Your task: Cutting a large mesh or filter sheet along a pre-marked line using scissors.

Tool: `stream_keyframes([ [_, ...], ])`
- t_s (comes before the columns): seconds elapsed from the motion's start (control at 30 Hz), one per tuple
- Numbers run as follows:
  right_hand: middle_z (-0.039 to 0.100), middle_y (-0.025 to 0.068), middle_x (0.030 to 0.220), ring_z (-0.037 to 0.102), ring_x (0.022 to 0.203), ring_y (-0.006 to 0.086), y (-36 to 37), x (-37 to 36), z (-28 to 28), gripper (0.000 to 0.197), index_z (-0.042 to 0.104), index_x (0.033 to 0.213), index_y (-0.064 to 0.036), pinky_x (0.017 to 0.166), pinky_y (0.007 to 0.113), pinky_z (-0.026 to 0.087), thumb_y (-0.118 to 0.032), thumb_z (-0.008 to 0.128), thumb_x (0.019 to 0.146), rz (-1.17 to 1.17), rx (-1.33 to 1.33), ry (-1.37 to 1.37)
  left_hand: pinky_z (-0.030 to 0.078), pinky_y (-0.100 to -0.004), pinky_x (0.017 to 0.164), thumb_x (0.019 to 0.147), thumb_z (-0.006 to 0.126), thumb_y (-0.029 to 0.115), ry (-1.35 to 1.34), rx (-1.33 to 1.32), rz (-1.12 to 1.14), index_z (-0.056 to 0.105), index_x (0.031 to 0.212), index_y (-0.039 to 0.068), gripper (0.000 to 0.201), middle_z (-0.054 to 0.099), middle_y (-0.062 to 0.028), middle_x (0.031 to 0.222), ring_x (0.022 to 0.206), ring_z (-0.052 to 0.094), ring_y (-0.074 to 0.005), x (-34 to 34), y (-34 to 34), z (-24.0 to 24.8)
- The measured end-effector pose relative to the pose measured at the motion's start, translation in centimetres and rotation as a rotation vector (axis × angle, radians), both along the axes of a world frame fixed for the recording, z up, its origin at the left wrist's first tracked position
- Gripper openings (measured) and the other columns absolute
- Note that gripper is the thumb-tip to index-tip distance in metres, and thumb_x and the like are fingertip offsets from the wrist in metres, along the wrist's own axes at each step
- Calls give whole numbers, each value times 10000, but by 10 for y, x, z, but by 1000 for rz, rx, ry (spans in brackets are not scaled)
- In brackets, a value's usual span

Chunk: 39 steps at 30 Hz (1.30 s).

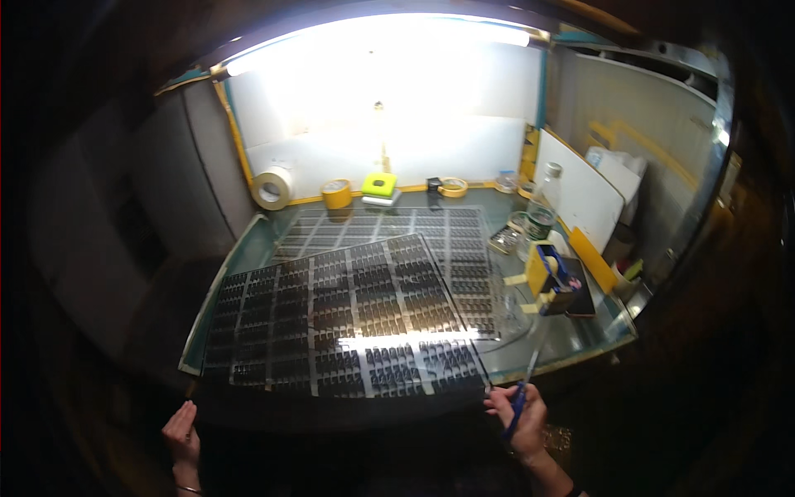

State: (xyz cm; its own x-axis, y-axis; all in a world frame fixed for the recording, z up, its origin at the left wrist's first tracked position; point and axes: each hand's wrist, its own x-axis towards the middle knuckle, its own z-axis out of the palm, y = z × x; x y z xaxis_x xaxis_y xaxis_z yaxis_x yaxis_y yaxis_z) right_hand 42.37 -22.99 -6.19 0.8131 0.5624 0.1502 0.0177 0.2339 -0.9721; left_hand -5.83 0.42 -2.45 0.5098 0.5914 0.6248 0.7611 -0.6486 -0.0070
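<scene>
Left hand [182, 435] pinches the near-left corner of the dark printed sheet [344, 319] lying on the table [580, 340]; right hand [520, 418] grips a blue-handled knife [520, 396] (blade at the near-right corner). Trimming looks underway; a steady cut seems next.

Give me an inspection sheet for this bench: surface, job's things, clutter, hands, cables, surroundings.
Surface: glossy green-edged table, glare from the lit back wall.
Job's things: large dark gridded sheet overhanging the near edge; a second sheet lies flat behind it.
Clutter: tape rolls along the back, green block, bottle, yellow tape dispenser at right.
Hands: left hand at the sheet's near-left corner, contact unclear; right hand fingers closed on a blue-handled tool at the near-right corner.
Cables: nothing seen.
Surroundings: white board leaning at right, dark beyond the booth.
</scene>
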Motion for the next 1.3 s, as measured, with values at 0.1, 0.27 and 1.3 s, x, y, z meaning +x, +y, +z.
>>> stream_keyframes([
  [0.1,590,46,694,583,631,91,0,-3,-1,186,511,761,-25,565,213,484,-50,694,736,19,-74,-12,436,-408,886,660,502,-95,4,-40,31,617,936,-28,307,621,-185,954,979,572,-330,4,12,7],
  [0.27,594,44,676,595,636,89,8,-20,13,169,532,763,-13,556,213,480,-89,683,758,139,-170,-84,230,-516,1006,491,771,271,297,-253,-149,557,1086,42,672,476,-197,1182,1176,374,-384,115,-43,65],
  [1.3,532,81,742,542,647,151,-83,-54,-3,638,519,915,35,550,237,436,-559,288,879,728,-324,778,479,-219,535,840,598,164,-994,-1948,-591,610,954,3,197,623,-65,799,635,574,-100,363,-138,-64],
])
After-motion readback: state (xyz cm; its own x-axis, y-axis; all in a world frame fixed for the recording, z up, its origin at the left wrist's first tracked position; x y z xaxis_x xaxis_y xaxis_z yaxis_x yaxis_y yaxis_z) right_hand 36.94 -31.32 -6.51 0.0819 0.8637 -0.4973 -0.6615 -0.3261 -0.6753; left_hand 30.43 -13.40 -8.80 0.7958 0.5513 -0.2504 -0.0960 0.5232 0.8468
